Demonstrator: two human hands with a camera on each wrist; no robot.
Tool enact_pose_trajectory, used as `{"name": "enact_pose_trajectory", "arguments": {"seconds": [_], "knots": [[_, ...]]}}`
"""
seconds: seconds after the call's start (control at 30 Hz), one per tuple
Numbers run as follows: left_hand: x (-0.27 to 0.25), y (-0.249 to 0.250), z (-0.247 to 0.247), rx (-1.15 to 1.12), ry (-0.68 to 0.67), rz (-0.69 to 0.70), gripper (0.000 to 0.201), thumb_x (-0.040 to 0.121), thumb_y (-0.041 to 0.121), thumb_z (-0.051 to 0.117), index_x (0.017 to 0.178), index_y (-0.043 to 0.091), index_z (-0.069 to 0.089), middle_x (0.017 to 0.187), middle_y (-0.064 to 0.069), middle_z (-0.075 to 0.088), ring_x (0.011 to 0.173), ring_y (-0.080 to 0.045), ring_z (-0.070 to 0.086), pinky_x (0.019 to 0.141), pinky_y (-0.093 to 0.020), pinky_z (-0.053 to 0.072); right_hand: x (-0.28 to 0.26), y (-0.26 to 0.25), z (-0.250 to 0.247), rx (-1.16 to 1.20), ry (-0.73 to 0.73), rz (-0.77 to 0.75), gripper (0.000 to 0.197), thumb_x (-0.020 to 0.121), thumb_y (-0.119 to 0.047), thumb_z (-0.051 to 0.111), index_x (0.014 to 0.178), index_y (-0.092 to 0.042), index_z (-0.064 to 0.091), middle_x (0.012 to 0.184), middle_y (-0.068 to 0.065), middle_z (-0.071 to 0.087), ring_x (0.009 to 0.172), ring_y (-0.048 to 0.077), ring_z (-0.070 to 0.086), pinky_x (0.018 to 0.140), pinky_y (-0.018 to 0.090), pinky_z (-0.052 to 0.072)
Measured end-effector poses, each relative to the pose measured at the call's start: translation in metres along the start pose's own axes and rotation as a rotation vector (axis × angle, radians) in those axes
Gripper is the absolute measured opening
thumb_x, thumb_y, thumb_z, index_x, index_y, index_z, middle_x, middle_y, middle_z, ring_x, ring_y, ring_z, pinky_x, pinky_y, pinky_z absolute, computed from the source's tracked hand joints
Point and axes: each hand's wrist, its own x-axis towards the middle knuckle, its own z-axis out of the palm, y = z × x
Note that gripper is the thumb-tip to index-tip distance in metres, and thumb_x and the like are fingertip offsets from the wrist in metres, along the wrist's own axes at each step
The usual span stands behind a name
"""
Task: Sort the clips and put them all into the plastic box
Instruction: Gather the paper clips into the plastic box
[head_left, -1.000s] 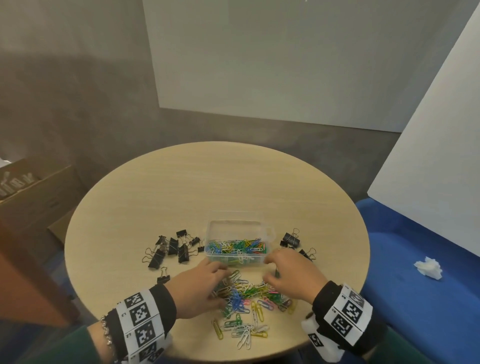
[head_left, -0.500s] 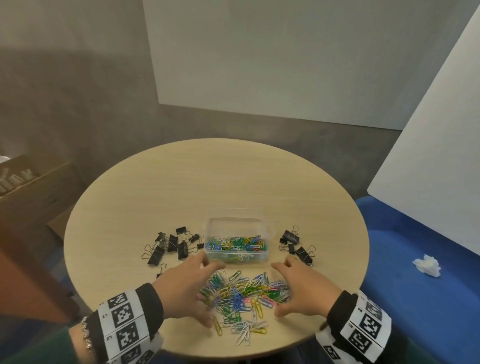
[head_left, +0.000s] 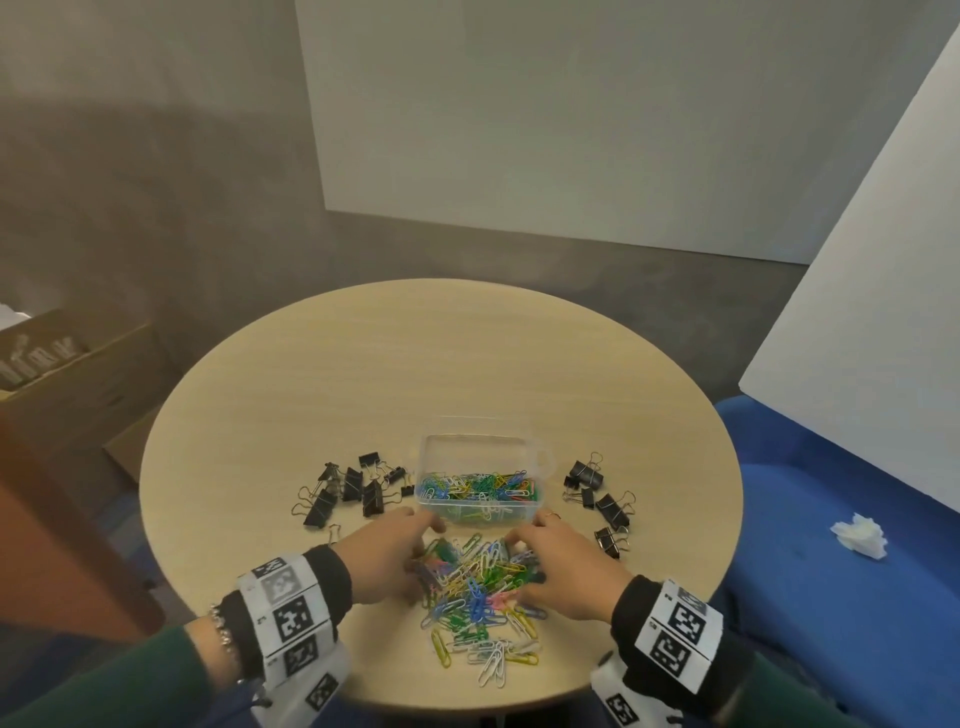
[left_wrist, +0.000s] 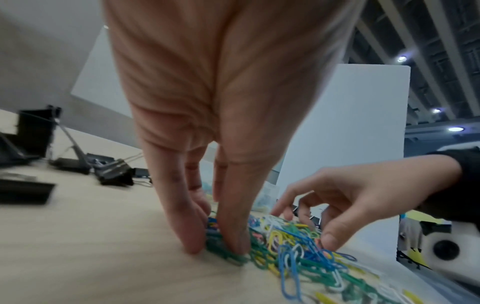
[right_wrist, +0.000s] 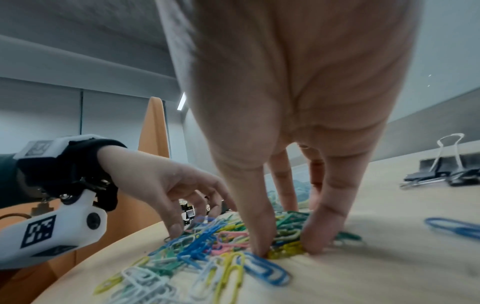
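Note:
A pile of coloured paper clips (head_left: 478, 587) lies on the round table in front of a clear plastic box (head_left: 427, 462) that holds more paper clips. My left hand (head_left: 400, 556) sits at the pile's left side. In the left wrist view, the left hand (left_wrist: 210, 236) pinches green clips between thumb and finger against the tabletop. My right hand (head_left: 540, 566) is at the pile's right side. In the right wrist view, the right hand (right_wrist: 285, 236) has its thumb and fingers dug in around a bunch of clips. Black binder clips lie left (head_left: 353, 488) and right (head_left: 597, 493) of the box.
The wooden table (head_left: 415, 364) is bare behind the box. A few paper clips (head_left: 493, 660) lie loose near the front edge. A blue sofa (head_left: 831, 597) with a crumpled tissue (head_left: 860, 535) stands to the right, and a cardboard box (head_left: 67, 384) to the left.
Half a second ago both hands were spread wide beside the pile. They have since moved inward, and the fingers now press into the clips from both sides.

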Motion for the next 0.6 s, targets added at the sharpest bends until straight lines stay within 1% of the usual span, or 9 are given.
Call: {"name": "enact_pose_trajectory", "arguments": {"seconds": [0.1,0.2,0.27,0.37,0.43,0.5,0.53,0.57,0.6], "knots": [[0.008,0.011,0.003,0.03,0.027,0.056,0.051,0.085,0.013,0.065,0.131,0.024,0.046,0.122,-0.003,0.046,0.092,-0.013,0.049,0.084,-0.024,0.046,0.009,-0.007,0.006,-0.012,0.058,-0.04,0.043,0.083,-0.027,0.069,0.123,-0.021,0.053,0.122,0.003,0.046,0.105,0.022,0.053,0.091,0.034,0.047],[0.012,0.017,0.005,0.09,0.032,0.066,0.05,0.085,0.02,0.067,0.131,0.025,0.047,0.125,-0.004,0.045,0.107,-0.021,0.053,0.094,-0.032,0.046,0.014,-0.009,0.007,-0.067,0.123,-0.074,0.033,0.086,-0.025,0.065,0.116,-0.019,0.057,0.115,0.004,0.053,0.102,0.022,0.054,0.087,0.034,0.047],[0.011,0.021,0.002,0.181,0.055,0.075,0.047,0.088,0.024,0.064,0.131,0.027,0.047,0.125,-0.004,0.047,0.112,-0.023,0.054,0.093,-0.034,0.046,0.017,-0.007,0.005,-0.092,0.149,-0.074,0.026,0.087,-0.023,0.065,0.112,-0.017,0.059,0.112,0.004,0.058,0.101,0.022,0.056,0.085,0.033,0.046],[0.007,0.026,-0.004,0.246,0.137,0.113,0.048,0.089,0.037,0.061,0.133,0.026,0.046,0.125,-0.001,0.046,0.11,-0.021,0.053,0.088,-0.035,0.046,0.019,-0.001,0.002,-0.127,0.168,-0.054,0.025,0.087,-0.024,0.065,0.11,-0.016,0.061,0.111,0.005,0.061,0.099,0.023,0.058,0.083,0.034,0.047],[0.007,0.025,-0.002,0.22,0.139,0.168,0.063,0.083,0.05,0.063,0.137,0.026,0.041,0.128,0.001,0.043,0.111,-0.019,0.051,0.088,-0.035,0.047,0.018,0.0,0.0,-0.127,0.183,-0.064,0.036,0.086,-0.037,0.065,0.117,-0.02,0.059,0.115,0.003,0.057,0.101,0.023,0.057,0.084,0.035,0.048],[0.008,0.025,0.004,0.211,0.08,0.204,0.085,0.072,0.06,0.069,0.143,0.029,0.032,0.133,0.003,0.039,0.116,-0.018,0.046,0.094,-0.037,0.047,0.016,-0.001,0.001,-0.13,0.14,-0.098,0.061,0.077,-0.056,0.065,0.128,-0.025,0.053,0.12,-0.001,0.051,0.105,0.02,0.054,0.084,0.036,0.048],[0.01,0.025,0.008,0.229,0.056,0.203,0.093,0.068,0.062,0.071,0.144,0.029,0.029,0.134,0.003,0.038,0.118,-0.018,0.044,0.096,-0.039,0.047,0.016,-0.002,0.002,-0.147,0.102,-0.108,0.072,0.071,-0.062,0.066,0.132,-0.026,0.049,0.121,-0.002,0.049,0.107,0.019,0.052,0.086,0.036,0.049],[0.011,0.025,0.011,0.257,0.044,0.197,0.097,0.065,0.062,0.073,0.145,0.029,0.028,0.134,0.003,0.038,0.12,-0.018,0.042,0.098,-0.04,0.046,0.016,-0.004,0.004,-0.17,0.068,-0.113,0.078,0.068,-0.063,0.068,0.133,-0.025,0.048,0.122,-0.002,0.047,0.109,0.018,0.05,0.087,0.037,0.049],[0.013,0.025,0.013,0.287,0.041,0.191,0.098,0.064,0.062,0.074,0.144,0.028,0.029,0.133,0.002,0.038,0.12,-0.019,0.04,0.099,-0.041,0.045,0.017,-0.006,0.006,-0.184,0.054,-0.114,0.078,0.067,-0.06,0.07,0.133,-0.024,0.048,0.121,-0.002,0.047,0.109,0.018,0.049,0.087,0.037,0.049]]}}
